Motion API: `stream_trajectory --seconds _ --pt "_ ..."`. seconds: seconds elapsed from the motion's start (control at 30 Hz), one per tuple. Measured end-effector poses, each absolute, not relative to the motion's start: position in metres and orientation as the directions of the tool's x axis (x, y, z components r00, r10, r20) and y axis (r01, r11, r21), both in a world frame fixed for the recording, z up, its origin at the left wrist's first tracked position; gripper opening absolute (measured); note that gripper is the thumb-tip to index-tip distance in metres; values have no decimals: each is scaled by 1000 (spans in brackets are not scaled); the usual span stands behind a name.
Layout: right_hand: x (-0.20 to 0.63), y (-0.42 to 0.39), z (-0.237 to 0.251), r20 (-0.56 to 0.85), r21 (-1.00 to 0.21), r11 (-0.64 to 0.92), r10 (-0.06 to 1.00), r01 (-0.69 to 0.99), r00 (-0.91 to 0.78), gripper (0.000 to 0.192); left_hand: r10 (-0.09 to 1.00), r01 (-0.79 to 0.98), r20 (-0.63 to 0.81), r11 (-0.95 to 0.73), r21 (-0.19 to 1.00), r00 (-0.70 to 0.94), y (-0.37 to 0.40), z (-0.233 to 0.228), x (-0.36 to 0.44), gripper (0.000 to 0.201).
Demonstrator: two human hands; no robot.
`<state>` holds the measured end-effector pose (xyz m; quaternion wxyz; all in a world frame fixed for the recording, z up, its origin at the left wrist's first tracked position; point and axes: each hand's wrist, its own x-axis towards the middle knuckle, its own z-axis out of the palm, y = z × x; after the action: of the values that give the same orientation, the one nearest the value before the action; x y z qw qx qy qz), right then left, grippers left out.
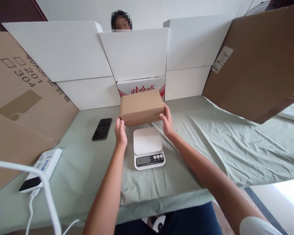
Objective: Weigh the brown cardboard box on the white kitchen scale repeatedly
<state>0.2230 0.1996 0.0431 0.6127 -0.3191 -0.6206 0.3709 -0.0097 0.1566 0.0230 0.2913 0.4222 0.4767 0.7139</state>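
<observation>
Both forearms are showing bare to the elbow. Right arm is wearing a white short sleeve (257, 227). Lap is showing dark navy trousers (186, 220).

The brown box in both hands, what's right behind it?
Behind the brown box stands a white carton with red print, its lower part hidden by the box. Plain white boxes are stacked around and above it. Whether the brown box touches the carton cannot be told.
</observation>
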Motion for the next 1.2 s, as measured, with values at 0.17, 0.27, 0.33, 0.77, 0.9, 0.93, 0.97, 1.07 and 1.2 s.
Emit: stream_trajectory --seconds 0.17,0.27,0.33,0.77,0.9,0.93,0.97,1.07,1.2 --pt "223 215 7 457 -883 443 887 -153 -70 79 839 -82 260 -338 938 -477 172 -10 -15 68" --pt "225 213 4 440 -892 427 895 -145 -72 72 838 -87 250 -331 940 -485 173 -16 -17 63" --pt "225 213 5 416 -905 406 907 -126 -67 66 832 -86 251 -334 939 -495 174 -16 -17 60" --pt "226 223 -3 317 -949 314 943 -40 -102 82 825 -157 162 -288 945 -542 171 -15 -22 64" --pt "227 218 3 418 -906 423 888 -20 -192 87 859 -169 173 -285 944 -481 170 -13 -20 63" --pt "227 216 4 436 -897 442 877 -15 -203 89 852 -167 185 -300 939 -490 169 -11 -20 64" --pt "228 214 4 453 -887 462 867 -8 -208 91 842 -158 210 -325 932 -497 166 -7 -19 65" --pt "234 204 7 529 -837 545 826 42 -194 96 817 -92 343 -430 898 -464 148 6 -15 67" --pt "253 167 8 608 -768 628 776 128 -167 97 790 -28 413 -475 879 -454 98 15 -4 67"
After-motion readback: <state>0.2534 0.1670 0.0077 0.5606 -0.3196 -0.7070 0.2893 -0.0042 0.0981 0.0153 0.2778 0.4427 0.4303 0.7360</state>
